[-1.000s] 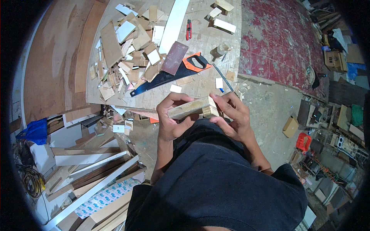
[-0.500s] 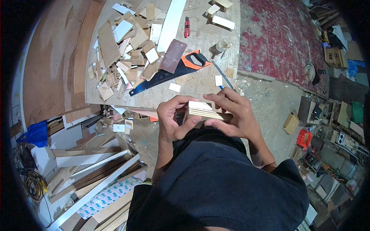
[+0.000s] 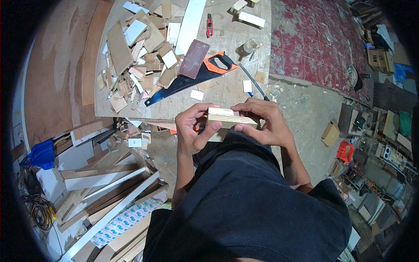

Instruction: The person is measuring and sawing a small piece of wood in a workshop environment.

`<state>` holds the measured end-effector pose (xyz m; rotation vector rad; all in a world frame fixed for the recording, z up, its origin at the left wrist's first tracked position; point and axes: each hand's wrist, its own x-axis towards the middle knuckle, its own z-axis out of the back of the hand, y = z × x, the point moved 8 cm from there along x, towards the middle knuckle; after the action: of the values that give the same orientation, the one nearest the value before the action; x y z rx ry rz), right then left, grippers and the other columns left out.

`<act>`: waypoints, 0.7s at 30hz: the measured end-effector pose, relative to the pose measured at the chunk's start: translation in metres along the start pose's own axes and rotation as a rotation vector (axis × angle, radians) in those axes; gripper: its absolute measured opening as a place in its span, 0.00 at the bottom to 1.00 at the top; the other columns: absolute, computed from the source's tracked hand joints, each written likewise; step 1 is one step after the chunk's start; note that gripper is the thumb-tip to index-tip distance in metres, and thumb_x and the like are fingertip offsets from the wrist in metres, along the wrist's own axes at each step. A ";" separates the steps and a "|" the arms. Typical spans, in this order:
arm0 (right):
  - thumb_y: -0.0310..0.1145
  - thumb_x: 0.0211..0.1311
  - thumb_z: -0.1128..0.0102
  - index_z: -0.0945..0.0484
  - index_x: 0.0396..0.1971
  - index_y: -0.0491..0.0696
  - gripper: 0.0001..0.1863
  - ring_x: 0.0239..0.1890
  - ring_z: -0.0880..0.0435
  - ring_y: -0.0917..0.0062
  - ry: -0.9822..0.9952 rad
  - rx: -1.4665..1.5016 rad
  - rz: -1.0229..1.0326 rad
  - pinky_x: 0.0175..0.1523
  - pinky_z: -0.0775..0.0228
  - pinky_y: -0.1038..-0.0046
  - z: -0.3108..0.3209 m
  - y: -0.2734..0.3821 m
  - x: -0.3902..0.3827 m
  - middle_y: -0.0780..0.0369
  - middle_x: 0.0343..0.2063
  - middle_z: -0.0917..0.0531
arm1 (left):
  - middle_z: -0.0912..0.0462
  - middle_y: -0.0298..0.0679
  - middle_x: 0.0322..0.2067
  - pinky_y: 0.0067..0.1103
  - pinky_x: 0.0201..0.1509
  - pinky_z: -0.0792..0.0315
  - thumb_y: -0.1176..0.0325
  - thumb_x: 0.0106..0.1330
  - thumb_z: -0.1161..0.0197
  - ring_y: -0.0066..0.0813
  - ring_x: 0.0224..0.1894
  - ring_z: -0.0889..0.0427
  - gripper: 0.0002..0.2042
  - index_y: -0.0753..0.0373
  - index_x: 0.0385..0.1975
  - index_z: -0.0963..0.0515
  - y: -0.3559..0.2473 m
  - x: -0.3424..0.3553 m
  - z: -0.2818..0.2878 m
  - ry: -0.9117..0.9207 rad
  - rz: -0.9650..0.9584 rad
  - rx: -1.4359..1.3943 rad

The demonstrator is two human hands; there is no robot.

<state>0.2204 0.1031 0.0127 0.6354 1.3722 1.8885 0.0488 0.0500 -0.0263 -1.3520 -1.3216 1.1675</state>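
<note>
A small layered plywood block [image 3: 231, 118], with a paler piece along its top, is held up in front of my dark shirt, near the workbench edge. My left hand [image 3: 193, 127] is closed on its left end, thumb on the near side, fingers behind. My right hand [image 3: 261, 124] grips the right end between thumb and fingers. Beyond my hands on the bench [image 3: 242, 94] lie a hand saw [image 3: 219, 62] with an orange and black handle, a reddish-brown sheet [image 3: 194, 59], a small white rectangle [image 3: 196, 94] and a thin rod [image 3: 252, 78].
A pile of offcuts [image 3: 139, 52], a white board [image 3: 190, 24], a red cutter [image 3: 209, 26] and a jar [image 3: 249, 47] are on the bench. Stacked boards [image 3: 109, 192] fill the lower left. A red crate [image 3: 345, 151] and cardboard box [image 3: 329, 135] stand on the floor at right.
The block has been turned, so its layered edge now faces me more squarely. Both hands have shifted their grip and risen slightly in the picture. The bench view has moved slightly up-left.
</note>
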 end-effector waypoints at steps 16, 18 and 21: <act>0.43 0.63 0.34 0.17 0.49 0.45 0.20 0.22 0.28 0.85 0.262 0.134 -0.561 0.26 0.35 0.78 -0.069 -0.290 0.016 0.68 0.24 0.21 | 0.16 0.35 0.36 0.18 0.44 0.27 0.64 0.67 0.34 0.19 0.38 0.21 0.15 0.70 0.46 0.21 0.281 0.027 0.025 -0.086 0.493 -0.086; 0.44 0.64 0.35 0.17 0.49 0.45 0.21 0.22 0.29 0.85 0.247 0.167 -0.567 0.26 0.35 0.78 -0.075 -0.342 0.004 0.69 0.23 0.21 | 0.18 0.33 0.33 0.19 0.40 0.28 0.63 0.67 0.33 0.17 0.35 0.23 0.15 0.69 0.44 0.20 0.315 0.039 0.015 0.006 0.473 0.074; 0.45 0.64 0.36 0.18 0.50 0.44 0.22 0.23 0.29 0.85 0.309 0.170 -0.554 0.28 0.35 0.77 -0.096 -0.354 0.014 0.69 0.22 0.22 | 0.17 0.42 0.30 0.26 0.39 0.26 0.63 0.64 0.32 0.30 0.33 0.19 0.14 0.69 0.40 0.18 0.329 0.039 0.037 -0.003 0.462 0.410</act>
<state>0.2313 0.1225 -0.3538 0.0173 1.7047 1.4661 0.0660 0.0755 -0.3581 -1.3761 -0.7242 1.6450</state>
